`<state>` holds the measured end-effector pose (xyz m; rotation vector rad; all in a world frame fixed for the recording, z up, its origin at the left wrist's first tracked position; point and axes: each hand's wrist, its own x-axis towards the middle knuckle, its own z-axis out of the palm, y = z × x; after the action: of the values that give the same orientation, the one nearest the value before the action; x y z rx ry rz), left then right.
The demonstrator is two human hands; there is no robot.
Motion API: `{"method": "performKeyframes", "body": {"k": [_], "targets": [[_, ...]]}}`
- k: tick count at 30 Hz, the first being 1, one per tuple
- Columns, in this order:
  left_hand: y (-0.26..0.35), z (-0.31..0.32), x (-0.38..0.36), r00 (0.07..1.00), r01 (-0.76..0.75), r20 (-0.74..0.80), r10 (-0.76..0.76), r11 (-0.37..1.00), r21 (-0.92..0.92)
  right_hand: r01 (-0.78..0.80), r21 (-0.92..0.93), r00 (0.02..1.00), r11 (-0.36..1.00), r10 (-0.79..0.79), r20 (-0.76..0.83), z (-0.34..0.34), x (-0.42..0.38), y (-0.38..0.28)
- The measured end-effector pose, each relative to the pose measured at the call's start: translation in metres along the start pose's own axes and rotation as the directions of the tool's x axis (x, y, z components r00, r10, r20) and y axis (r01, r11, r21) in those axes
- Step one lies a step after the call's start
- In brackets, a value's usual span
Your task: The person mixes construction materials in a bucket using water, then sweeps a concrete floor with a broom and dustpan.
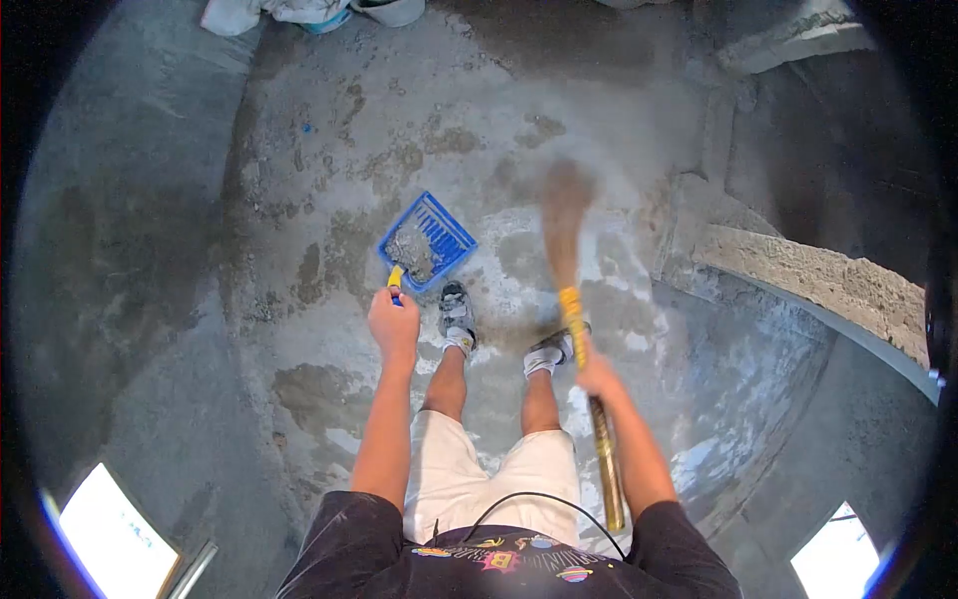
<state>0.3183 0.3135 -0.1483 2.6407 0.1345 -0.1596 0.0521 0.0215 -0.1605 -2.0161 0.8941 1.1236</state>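
Observation:
A blue dustpan (451,244) with a yellow handle lies just ahead of my feet, a heap of grey debris (409,250) inside it. My left hand (394,317) is closed round the end of the dustpan's handle. On the right, my right hand (597,374) grips the long handle of a broom (571,304), below its yellow binding. The broom's brown bristles are blurred by motion and point forward over the floor, to the right of the dustpan. Its handle runs back beside my right forearm.
Grey, patchy concrete floor (379,130) spreads around my feet, with loose crumbs at the left. White sacks (232,15) and a bucket (396,10) stand at the top left. A rough concrete ledge (818,280) juts in at the right. Bright openings show at both lower corners.

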Motion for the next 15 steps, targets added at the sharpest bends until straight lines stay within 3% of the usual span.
{"method": "performKeyframes", "body": {"k": [4,5,8,10,12,15], "targets": [[-0.004,-0.006,0.002,0.997,-0.081,0.001,0.081,0.996,-0.021,0.192,0.093,0.965,0.977,-0.205,0.166,0.040,-0.075,-0.062],[-0.009,-0.009,0.001,0.998,-0.070,0.002,0.070,0.997,-0.017,0.170,0.083,0.954,0.982,-0.185,0.237,0.041,-0.090,-0.072],[-0.025,-0.019,0.014,1.000,-0.021,0.012,0.021,0.998,0.056,0.181,0.096,0.935,0.979,-0.201,0.292,0.025,-0.126,-0.095],[-0.038,-0.036,0.027,0.990,0.137,-0.034,-0.136,0.989,0.058,0.130,0.096,0.937,0.987,-0.154,0.313,-0.004,-0.145,-0.115],[-0.050,-0.050,0.037,0.988,0.142,-0.068,-0.141,0.990,0.008,0.213,0.223,0.968,0.951,-0.237,0.086,-0.018,-0.149,-0.100],[-0.050,-0.066,0.043,0.983,0.149,-0.103,-0.153,0.988,-0.042,0.171,0.194,0.982,0.966,-0.150,-0.114,-0.046,-0.124,-0.074]]}}
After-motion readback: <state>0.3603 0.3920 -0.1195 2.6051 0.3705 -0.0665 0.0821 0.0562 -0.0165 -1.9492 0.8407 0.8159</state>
